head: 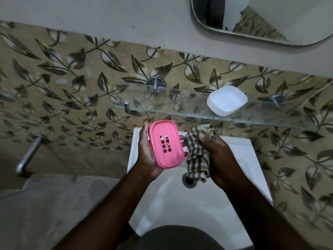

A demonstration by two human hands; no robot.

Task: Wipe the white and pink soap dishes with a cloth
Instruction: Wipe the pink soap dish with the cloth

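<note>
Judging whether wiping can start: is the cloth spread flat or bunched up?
Bunched: the checked cloth is crumpled in the grip of the right hand, its lower end hanging over the sink.

A clear glass shelf (162, 103) crosses the leaf-patterned tiled wall (63, 78). Below it sits a white ceramic basin (171, 204).

Both arms (108, 206) are bare along all their visible length, down to the left hand (146, 154) and right hand (221, 159); between them, nearest, a dark grey garment (173, 238)
</note>
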